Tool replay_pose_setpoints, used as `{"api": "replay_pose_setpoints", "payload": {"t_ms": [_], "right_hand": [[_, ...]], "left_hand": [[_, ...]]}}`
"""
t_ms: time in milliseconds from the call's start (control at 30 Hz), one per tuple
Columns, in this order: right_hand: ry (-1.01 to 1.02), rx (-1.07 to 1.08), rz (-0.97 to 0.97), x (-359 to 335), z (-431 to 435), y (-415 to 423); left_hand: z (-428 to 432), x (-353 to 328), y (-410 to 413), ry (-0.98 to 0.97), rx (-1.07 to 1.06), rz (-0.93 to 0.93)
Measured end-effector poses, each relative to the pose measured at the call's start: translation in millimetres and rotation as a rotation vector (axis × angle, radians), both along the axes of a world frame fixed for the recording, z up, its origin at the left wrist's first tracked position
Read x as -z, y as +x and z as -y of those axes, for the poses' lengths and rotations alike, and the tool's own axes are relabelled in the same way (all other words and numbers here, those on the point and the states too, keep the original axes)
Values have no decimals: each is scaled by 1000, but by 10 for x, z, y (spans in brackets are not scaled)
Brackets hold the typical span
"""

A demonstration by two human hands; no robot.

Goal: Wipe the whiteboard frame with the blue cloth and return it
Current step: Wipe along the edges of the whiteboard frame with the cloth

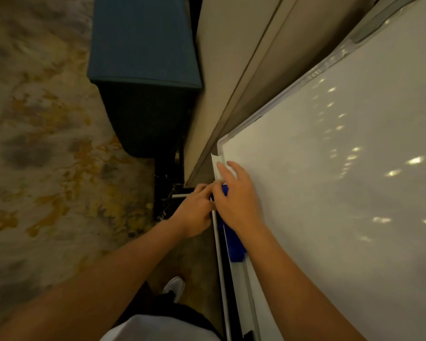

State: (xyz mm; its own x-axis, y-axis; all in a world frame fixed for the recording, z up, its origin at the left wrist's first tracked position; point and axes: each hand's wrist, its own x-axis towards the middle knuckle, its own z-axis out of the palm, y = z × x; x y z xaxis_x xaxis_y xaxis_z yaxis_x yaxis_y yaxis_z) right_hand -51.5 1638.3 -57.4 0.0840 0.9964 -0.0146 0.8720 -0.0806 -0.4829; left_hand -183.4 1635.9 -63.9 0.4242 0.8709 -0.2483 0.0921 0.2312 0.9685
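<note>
Blue cloth, white whiteboard, teal-blue bench, grey carpet with mottled ochre patches.

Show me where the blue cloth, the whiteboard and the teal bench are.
blue cloth (237, 247): head view, on the fold below the right wrist.
whiteboard (330, 168): head view, on its bare white surface.
teal bench (143, 40): head view, on its top cushion.
</note>
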Motion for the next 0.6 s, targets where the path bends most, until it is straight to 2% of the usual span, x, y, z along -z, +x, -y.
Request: {"api": "replay_pose_setpoints", "payload": {"t_ms": [67, 133, 200, 300, 400, 467, 533, 600], "right_hand": [[-166, -140, 98, 115, 202, -38], [-239, -203, 298, 257, 552, 6], [-253, -190, 384, 351, 996, 52], [-271, -131, 393, 417, 1515, 23], [-266, -87, 310, 441, 1357, -16], [-264, -98, 263, 458, 973, -33], [-272, -212, 332, 451, 535, -48], [-328, -299, 314, 425, 179, 6]], "left_hand": [[21, 107, -2, -228, -224, 76], [-33, 334, 69, -453, -389, 112], [-68, 516, 141, -653, -409, 199], [-114, 574, 359, -987, -270, 441], [-144, 529, 551, -1070, -129, 608], [-163, 551, 541, -1096, -131, 645], [-223, 672, 432, -1096, -117, 684], [-356, 773, 315, -1071, -65, 674]]}}
